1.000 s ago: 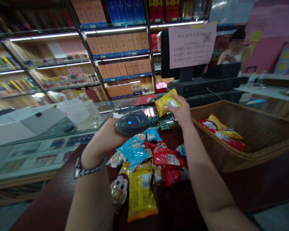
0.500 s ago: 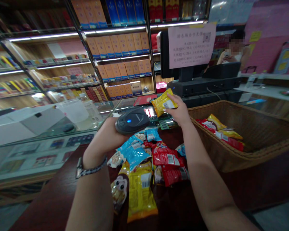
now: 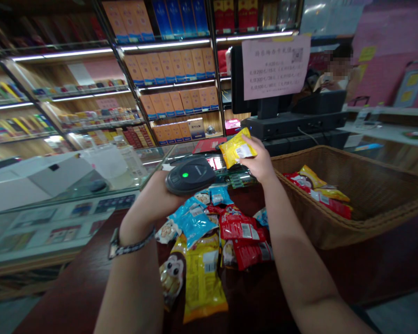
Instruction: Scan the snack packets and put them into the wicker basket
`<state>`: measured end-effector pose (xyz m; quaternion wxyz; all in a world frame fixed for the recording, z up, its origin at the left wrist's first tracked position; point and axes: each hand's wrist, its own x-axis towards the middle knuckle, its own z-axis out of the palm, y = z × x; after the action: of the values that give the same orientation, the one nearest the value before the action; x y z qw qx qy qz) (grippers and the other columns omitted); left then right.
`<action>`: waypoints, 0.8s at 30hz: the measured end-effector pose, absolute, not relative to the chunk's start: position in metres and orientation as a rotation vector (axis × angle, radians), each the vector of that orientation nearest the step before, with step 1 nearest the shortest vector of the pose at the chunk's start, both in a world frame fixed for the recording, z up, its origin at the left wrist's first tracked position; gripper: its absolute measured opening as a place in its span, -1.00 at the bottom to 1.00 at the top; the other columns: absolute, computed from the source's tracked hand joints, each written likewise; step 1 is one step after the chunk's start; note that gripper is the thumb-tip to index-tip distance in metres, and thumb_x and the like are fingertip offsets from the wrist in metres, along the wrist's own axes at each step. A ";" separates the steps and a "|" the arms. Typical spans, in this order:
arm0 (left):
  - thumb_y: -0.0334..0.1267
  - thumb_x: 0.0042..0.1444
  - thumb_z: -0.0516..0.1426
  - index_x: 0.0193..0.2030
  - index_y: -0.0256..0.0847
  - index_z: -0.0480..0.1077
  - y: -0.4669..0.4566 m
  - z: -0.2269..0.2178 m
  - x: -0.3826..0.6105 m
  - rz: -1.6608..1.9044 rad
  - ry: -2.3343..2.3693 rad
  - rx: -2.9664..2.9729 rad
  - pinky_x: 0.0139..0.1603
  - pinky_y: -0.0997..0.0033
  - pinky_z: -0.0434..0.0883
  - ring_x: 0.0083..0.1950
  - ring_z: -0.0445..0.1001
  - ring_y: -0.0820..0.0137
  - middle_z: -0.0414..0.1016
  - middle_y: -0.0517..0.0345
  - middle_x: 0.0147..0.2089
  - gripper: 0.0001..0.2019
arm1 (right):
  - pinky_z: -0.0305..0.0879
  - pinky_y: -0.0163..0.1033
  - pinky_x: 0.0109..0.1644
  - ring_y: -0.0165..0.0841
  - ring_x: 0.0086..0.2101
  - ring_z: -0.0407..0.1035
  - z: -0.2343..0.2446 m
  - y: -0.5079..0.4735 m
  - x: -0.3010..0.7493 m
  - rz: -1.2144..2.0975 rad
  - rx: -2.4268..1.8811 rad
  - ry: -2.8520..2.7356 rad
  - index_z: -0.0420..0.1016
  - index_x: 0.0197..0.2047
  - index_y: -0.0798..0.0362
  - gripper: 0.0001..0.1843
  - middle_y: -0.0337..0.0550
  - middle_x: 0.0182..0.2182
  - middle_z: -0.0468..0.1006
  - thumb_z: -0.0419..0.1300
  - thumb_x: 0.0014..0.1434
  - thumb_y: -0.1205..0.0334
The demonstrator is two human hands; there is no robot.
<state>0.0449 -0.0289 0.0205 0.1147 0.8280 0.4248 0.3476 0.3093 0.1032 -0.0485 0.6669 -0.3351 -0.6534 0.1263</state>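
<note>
My left hand (image 3: 160, 197) is closed around a dark handheld barcode scanner (image 3: 191, 176), whose top shows a green light. The scanner's head points toward a yellow snack bag (image 3: 237, 147), which my right hand (image 3: 259, 160) pinches by its right side, its white barcode label facing the scanner. The two do not touch. Below my hands lies a pile of snack bags: blue bags (image 3: 197, 220), red bags (image 3: 240, 227) and a large yellow bag (image 3: 205, 283) with a barcode. My left fingers are mostly hidden behind the scanner.
On the right stands a wicker basket (image 3: 323, 239) with several red and yellow bags (image 3: 322, 190) inside. A monitor with a pink paper sign (image 3: 275, 67) rises behind it. White boxes (image 3: 31, 181) sit on the glass counter at left. A person (image 3: 334, 74) is beyond the monitor.
The scanner's light has turned from blue to green. Both hands and the yellow bag have stayed almost in place.
</note>
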 end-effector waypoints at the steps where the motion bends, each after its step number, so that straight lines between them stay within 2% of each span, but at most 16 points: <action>1: -0.27 0.03 0.28 -0.04 -0.23 0.56 -0.029 0.021 0.045 1.013 1.251 2.436 -0.01 0.26 0.52 -0.11 0.57 0.24 0.67 0.04 -0.12 -0.68 | 0.17 -0.06 0.33 -0.19 0.20 0.24 -0.049 0.103 0.309 0.280 -0.765 -1.472 0.44 0.21 -0.04 -0.23 -0.09 0.22 0.31 0.34 -0.13 0.43; 7: -0.24 0.05 0.27 -0.02 -0.27 0.55 -0.028 0.022 0.044 0.987 1.305 2.442 -0.07 0.33 0.50 -0.16 0.55 0.31 0.66 0.02 -0.08 -0.67 | 0.16 0.02 0.33 -0.18 0.17 0.25 -0.046 0.103 0.312 0.226 -0.804 -1.440 0.45 0.19 -0.08 -0.27 -0.09 0.17 0.32 0.31 -0.11 0.43; 12: -0.22 0.03 0.27 -0.09 -0.26 0.57 -0.028 0.023 0.041 0.997 1.363 2.449 -0.11 0.33 0.48 -0.20 0.53 0.30 0.67 0.06 -0.18 -0.70 | 0.12 0.16 0.32 -0.07 0.16 0.24 -0.034 0.089 0.341 -0.057 -1.075 -1.125 0.45 0.17 0.00 -0.40 0.04 0.11 0.30 0.20 0.01 0.37; 15: -0.20 0.01 0.28 -0.09 -0.25 0.58 -0.030 0.024 0.042 0.997 1.388 2.437 -0.13 0.32 0.49 -0.21 0.53 0.29 0.67 0.05 -0.19 -0.69 | -0.06 0.33 0.34 0.09 0.27 0.05 -0.031 0.075 0.362 -0.182 -1.241 -0.867 0.33 0.23 0.09 -0.38 0.19 0.23 0.10 0.16 0.07 0.29; 17: -0.21 0.00 0.28 -0.11 -0.26 0.58 -0.031 0.025 0.042 0.999 1.400 2.417 -0.14 0.32 0.49 -0.22 0.53 0.29 0.67 0.05 -0.19 -0.70 | -0.26 0.41 0.35 0.18 0.32 -0.11 -0.030 0.068 0.372 -0.233 -1.335 -0.729 0.26 0.26 0.16 -0.31 0.26 0.31 -0.05 0.20 0.05 0.25; 19: -0.22 0.01 0.27 -0.11 -0.26 0.58 -0.031 0.024 0.042 0.995 1.385 2.415 -0.12 0.32 0.49 -0.20 0.53 0.29 0.67 0.05 -0.17 -0.71 | -0.41 0.43 0.35 0.23 0.35 -0.23 -0.029 0.064 0.375 -0.279 -1.405 -0.641 0.24 0.27 0.19 -0.24 0.29 0.35 -0.11 0.26 -0.01 0.23; 21: -0.23 0.03 0.27 -0.07 -0.24 0.56 -0.031 0.023 0.042 0.976 1.361 2.426 -0.08 0.32 0.48 -0.15 0.54 0.28 0.67 0.05 -0.12 -0.69 | -0.35 0.42 0.35 0.21 0.34 -0.18 -0.028 0.067 0.372 -0.307 -1.417 -0.670 0.30 0.24 0.17 -0.26 0.26 0.34 -0.01 0.29 -0.03 0.23; 24: -0.22 0.04 0.26 -0.05 -0.23 0.55 -0.029 0.022 0.041 0.954 1.353 2.439 -0.07 0.32 0.48 -0.14 0.53 0.28 0.66 0.05 -0.12 -0.69 | 0.11 0.23 0.27 0.05 0.16 0.26 -0.029 0.079 0.355 -0.148 -1.346 -1.010 0.49 0.09 0.13 -0.48 0.17 0.13 0.39 0.26 0.02 0.23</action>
<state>0.0413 -0.0289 0.0223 0.0965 0.8235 0.4569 0.3221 0.3551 0.0794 -0.0291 0.6638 -0.5959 -0.4471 -0.0654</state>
